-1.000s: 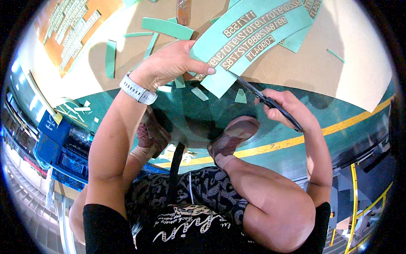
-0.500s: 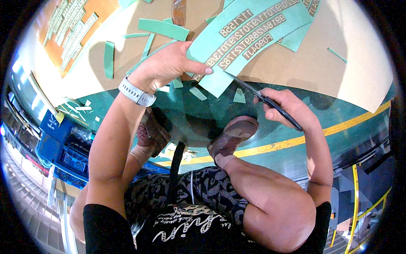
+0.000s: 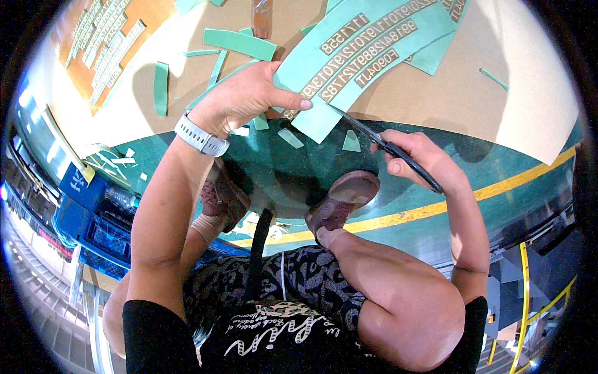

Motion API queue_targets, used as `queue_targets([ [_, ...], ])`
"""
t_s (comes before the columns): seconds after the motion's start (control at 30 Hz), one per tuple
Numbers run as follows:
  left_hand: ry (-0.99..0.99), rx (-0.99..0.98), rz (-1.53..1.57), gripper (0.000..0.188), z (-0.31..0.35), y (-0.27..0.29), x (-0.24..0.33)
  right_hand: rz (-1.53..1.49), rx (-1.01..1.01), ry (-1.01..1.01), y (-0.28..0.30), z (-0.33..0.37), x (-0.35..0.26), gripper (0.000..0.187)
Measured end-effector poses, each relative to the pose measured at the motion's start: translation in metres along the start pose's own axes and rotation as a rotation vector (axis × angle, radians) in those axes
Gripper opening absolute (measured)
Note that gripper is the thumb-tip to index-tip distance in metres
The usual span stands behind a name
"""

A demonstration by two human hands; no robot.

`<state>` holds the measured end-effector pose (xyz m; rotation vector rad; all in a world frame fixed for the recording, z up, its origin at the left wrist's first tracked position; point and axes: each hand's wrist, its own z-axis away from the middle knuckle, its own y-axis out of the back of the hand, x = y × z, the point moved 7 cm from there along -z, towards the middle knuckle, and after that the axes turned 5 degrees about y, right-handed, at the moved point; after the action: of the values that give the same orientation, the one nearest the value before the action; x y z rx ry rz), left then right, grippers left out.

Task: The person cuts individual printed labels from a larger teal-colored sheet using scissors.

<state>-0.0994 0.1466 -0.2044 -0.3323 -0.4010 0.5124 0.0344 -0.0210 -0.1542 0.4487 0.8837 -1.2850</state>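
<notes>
My left hand pinches the near left end of a curved light-green sheet, its thumb on top and its fingers underneath. Rows of raised, mirrored characters run along the sheet. In my right hand is a pair of scissors with dark handles and blades, the fingers wrapped round the grips. The blades meet the sheet's near edge just right of my left thumb, beside the ends of the character rows. A blank corner of the sheet juts toward me below the blades.
Green offcuts lie on the brown board, with an orange-backed sheet at far left and brown tape at the top. Small scraps litter the green floor. A blue crate stands left; yellow rails stand right.
The scissors have shifted slightly up and left, their tips a little closer to my left thumb. The sheet has moved slightly left. My left hand keeps its hold.
</notes>
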Motion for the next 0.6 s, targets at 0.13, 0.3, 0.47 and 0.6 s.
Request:
queue_targets([
  [0.13, -0.002, -0.008, 0.020, 0.042, 0.0067, -0.0040, 0.0061, -0.004, -0.008, 0.007, -0.0011, -0.0013, -0.0027, 0.064],
  [0.3, 0.006, -0.027, 0.007, 0.049, 0.0025, -0.0032, 0.0039, 0.040, 0.002, -0.016, -0.0017, 0.0005, -0.0018, 0.047],
  [0.47, 0.014, -0.035, 0.000, 0.050, 0.0027, -0.0028, 0.0042, 0.037, 0.043, 0.005, -0.0011, -0.0004, -0.0019, 0.051],
  [0.6, -0.011, -0.031, 0.010, 0.050, 0.0021, -0.0019, 0.0025, 0.033, 0.059, 0.012, -0.0026, 0.0001, 0.0016, 0.054],
])
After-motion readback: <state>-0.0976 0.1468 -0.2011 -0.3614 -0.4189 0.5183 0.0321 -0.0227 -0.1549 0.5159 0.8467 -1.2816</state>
